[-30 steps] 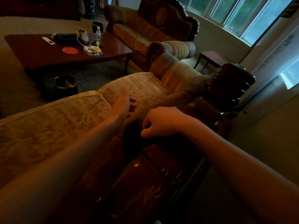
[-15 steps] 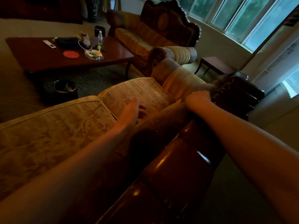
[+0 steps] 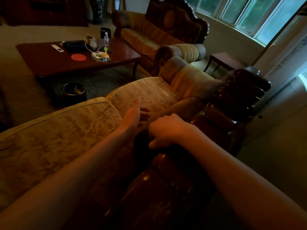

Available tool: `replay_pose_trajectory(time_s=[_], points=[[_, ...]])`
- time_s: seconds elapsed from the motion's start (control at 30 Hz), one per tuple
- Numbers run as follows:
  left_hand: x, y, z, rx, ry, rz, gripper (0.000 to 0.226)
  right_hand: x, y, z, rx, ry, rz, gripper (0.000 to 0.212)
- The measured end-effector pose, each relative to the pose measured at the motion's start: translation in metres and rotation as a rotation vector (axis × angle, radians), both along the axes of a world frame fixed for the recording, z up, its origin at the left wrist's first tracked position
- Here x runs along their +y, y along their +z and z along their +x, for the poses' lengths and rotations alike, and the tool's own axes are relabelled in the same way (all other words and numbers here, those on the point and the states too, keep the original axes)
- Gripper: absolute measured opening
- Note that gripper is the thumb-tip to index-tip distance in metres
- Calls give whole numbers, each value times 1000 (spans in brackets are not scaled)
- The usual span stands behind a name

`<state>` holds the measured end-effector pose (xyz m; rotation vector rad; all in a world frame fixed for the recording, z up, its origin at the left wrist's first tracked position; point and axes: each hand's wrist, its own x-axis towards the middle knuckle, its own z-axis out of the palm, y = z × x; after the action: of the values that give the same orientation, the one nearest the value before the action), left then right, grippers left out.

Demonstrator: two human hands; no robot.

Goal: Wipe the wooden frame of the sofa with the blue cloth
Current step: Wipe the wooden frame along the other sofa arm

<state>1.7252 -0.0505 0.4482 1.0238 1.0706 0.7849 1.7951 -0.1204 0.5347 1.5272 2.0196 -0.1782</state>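
Where the frame is darkest, at the bottom centre, the scene begins:
Wooden frame: wooden frame [image 3: 159, 193] of the sofa runs from the bottom centre up to a carved dark end at the centre right; glossy, with small highlights
Right hand: right hand [image 3: 167, 130] sits at the centre on the top of the frame, knuckles up, fingers curled down over a dark mass beneath; its forearm crosses the lower right and hides that stretch of rail
Blue cloth: the dark shape under the right hand may be the cloth; too dim to tell its colour or how it is held, so I cannot tell the grip
Left hand: left hand [image 3: 136, 114] lies just left of the right hand, fingers straight and loosely spread, resting flat on the cushion; holding nothing; its forearm covers the lower left
Cushions: two patterned gold seat cushions [image 3: 66, 130] fill the left and centre, piped edges meeting beside the left hand
Armrest: rolled armrest [image 3: 187, 78] above the centre, beside the carved end
Bin: dark round bin [image 3: 74, 93] on the carpet, left of centre
Coffee table: dark coffee table [image 3: 49, 63] at the upper left; bears a red disc [image 3: 78, 57], a small bottle [image 3: 106, 39] and other small items
Second sofa: second sofa [image 3: 166, 27] at the top centre
Side table: small side table [image 3: 224, 59] at the upper right, under the windows [image 3: 259, 17]
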Motion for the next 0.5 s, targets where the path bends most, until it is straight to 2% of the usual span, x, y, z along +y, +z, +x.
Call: replay_pose_trajectory(time_s=[0.13, 0.2, 0.33, 0.43, 0.5], points=[[-16, 1, -17, -38, 21, 40, 54, -36, -14, -37, 168, 140, 86, 31], [-26, -1, -25, -44, 20, 57, 54, -53, -20, -41, 214, 180, 206, 23], [-48, -5, -30, -44, 4, 55, 55, -93, -33, -18, 421, 218, 455, 24], [-66, -9, -26, -99, -38, 57, 53, -126, -49, 27, 590, 170, 780, 27], [-80, -6, -19, -160, -17, 18, 49, -133, -52, 64, 624, 11, 942, 30]])
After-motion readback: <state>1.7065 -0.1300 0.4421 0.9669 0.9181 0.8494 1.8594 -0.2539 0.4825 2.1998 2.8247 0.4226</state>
